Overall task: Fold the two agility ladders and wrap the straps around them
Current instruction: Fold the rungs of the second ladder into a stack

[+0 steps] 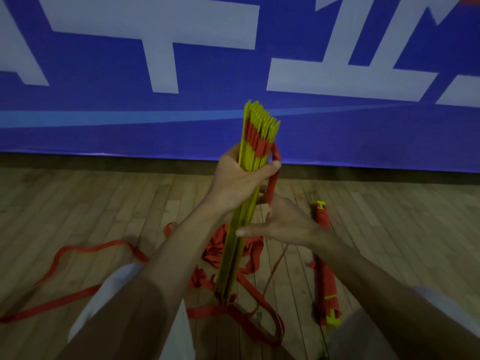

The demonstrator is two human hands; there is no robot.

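The blue banner [181,131] fills the wall beyond the grip, and the wooden floor [104,203] spreads out below it. Loose red straps [78,252] trail away left of and under the grip, so a tug upward could snag them or drag a tangle along.

The bundle of rungs [231,258] stands upright, its foot down among those straps and its top fanning out above the grip. I'd say that fan is the risk, because the rungs could splay or slide apart if the hold slackens. The other ladder [324,276] lies on the floor right of the grip, already bound in red.

The left hand [239,178] is wrapped round the bundle, its thumb across the front. The right hand [285,222] sits just below, its thumb stretched to the rungs. Its fingers reach the strap's lower end, but I cannot tell whether they pinch it. The strap [274,178] loops slackly beside the grip and, left loose, could slip off the top.
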